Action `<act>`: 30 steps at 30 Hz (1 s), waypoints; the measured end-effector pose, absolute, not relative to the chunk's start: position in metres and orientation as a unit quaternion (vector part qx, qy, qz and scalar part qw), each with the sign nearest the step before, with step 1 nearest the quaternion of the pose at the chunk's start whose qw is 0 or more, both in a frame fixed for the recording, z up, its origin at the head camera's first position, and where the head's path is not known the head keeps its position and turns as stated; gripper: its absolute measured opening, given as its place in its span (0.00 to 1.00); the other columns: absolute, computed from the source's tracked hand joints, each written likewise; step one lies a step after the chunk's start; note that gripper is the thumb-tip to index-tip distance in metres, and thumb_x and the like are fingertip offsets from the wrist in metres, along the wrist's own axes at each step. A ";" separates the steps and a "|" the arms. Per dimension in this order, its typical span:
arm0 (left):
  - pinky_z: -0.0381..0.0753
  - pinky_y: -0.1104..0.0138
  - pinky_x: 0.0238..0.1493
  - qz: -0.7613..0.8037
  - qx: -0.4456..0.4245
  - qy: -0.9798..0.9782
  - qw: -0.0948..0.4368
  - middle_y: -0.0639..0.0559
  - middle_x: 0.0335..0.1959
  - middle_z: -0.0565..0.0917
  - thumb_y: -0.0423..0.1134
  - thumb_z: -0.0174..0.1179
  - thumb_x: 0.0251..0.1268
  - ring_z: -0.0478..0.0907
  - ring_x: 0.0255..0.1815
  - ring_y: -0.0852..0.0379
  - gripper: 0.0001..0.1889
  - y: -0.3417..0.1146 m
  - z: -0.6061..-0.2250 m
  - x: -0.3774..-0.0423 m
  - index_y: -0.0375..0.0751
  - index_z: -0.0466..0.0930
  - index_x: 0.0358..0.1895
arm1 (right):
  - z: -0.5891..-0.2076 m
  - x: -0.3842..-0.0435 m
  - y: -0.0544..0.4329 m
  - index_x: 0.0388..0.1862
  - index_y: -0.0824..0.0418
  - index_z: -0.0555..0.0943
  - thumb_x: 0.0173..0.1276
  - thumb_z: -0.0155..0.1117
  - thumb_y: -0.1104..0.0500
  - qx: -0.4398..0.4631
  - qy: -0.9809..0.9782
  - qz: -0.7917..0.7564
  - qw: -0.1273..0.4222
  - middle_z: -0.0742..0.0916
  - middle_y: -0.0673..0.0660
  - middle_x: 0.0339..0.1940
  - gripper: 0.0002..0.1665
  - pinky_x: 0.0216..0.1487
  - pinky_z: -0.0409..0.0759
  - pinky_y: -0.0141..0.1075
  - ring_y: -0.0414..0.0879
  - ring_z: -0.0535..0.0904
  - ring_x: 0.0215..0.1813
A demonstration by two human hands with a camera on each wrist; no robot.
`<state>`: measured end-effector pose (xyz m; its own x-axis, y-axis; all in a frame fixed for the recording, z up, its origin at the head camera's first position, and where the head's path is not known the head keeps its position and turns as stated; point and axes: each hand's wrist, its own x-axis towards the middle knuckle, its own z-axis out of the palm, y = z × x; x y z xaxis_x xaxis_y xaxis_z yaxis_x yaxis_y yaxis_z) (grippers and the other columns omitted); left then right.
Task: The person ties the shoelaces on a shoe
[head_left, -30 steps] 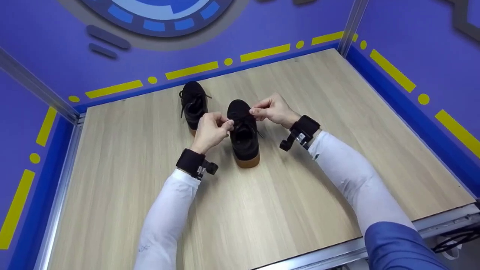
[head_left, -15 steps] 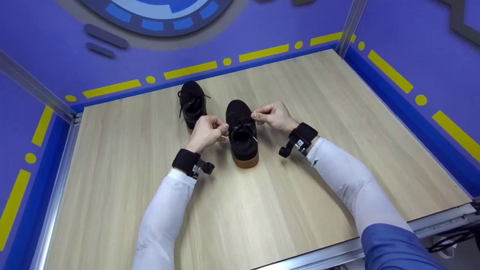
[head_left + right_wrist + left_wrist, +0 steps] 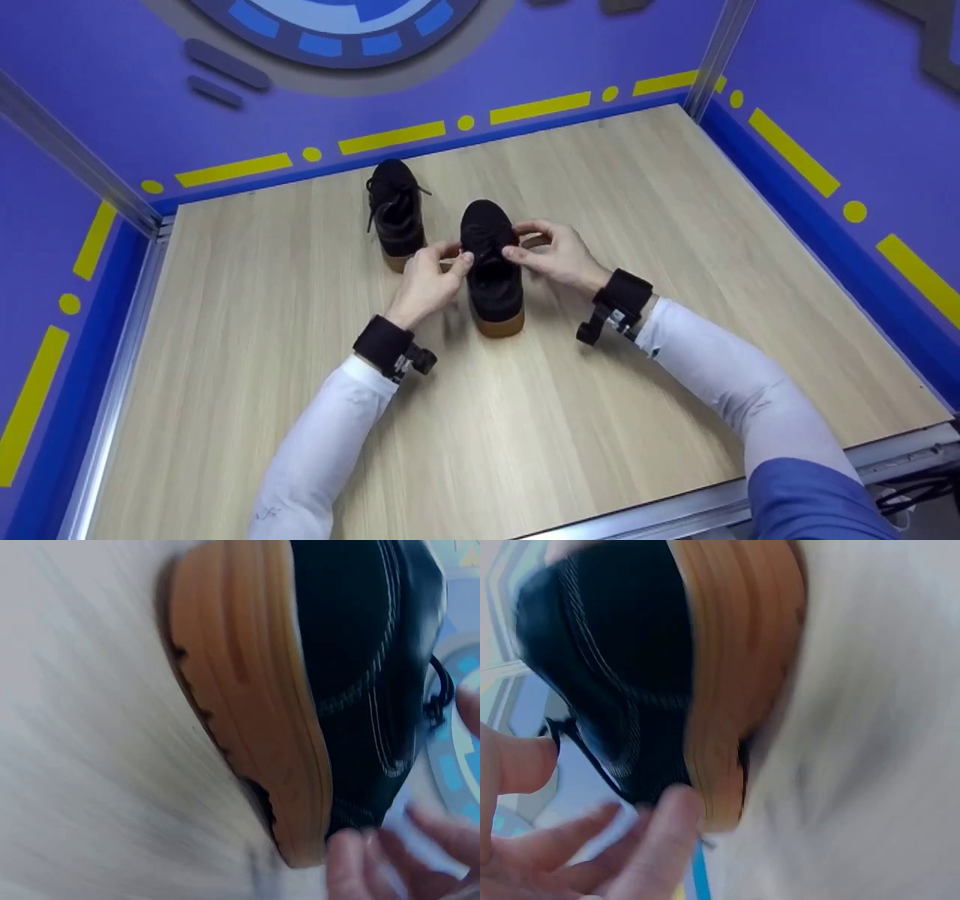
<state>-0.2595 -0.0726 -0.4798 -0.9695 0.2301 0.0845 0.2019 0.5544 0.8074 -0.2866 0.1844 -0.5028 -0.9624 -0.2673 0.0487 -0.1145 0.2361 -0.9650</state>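
Observation:
A black lace-up shoe with a tan gum sole stands on the table, toe pointing away, between the two hands. My left hand is at its left side, thumb near the lacing and fingers apart. In the left wrist view the thumb is beside a black lace, with fingers near the front of the sole. My right hand is at the shoe's right side, thumb over the opening's edge. A lace knot shows near that thumb in the right wrist view; the fingertips are blurred beside the shoe's front.
The matching black shoe stands further back on the left, its laces hanging at both sides. The wood-grain table is enclosed by blue panels with yellow markings, and a metal rail runs along the front edge.
Both hands have gone from pinching at the laces to spread fingers beside the shoe. My right hand has come lower and closer to the opening. The shoes stay in place.

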 end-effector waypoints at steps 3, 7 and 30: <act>0.86 0.51 0.56 0.506 0.120 0.849 0.091 0.39 0.71 0.79 0.54 0.60 0.77 0.87 0.56 0.41 0.35 -0.072 -0.479 -0.250 0.38 0.68 0.78 | -0.503 -0.278 0.183 0.82 0.64 0.62 0.63 0.81 0.50 -0.133 0.769 -0.611 0.133 0.76 0.69 0.75 0.55 0.68 0.81 0.51 0.60 0.76 0.74; 0.86 0.52 0.55 0.597 0.121 0.772 0.182 0.41 0.77 0.73 0.52 0.69 0.70 0.83 0.61 0.41 0.48 -0.068 -0.477 -0.240 0.40 0.53 0.85 | -0.503 -0.271 0.181 0.87 0.62 0.50 0.55 0.87 0.56 -0.167 0.744 -0.618 0.191 0.70 0.64 0.82 0.70 0.84 0.59 0.52 0.57 0.66 0.82; 0.69 0.55 0.78 0.601 0.096 0.775 0.169 0.39 0.85 0.57 0.40 0.77 0.61 0.65 0.81 0.44 0.59 -0.054 -0.482 -0.252 0.33 0.42 0.85 | -0.506 -0.289 0.182 0.87 0.66 0.42 0.52 0.85 0.69 -0.161 0.738 -0.624 0.200 0.61 0.64 0.86 0.75 0.83 0.62 0.43 0.53 0.63 0.84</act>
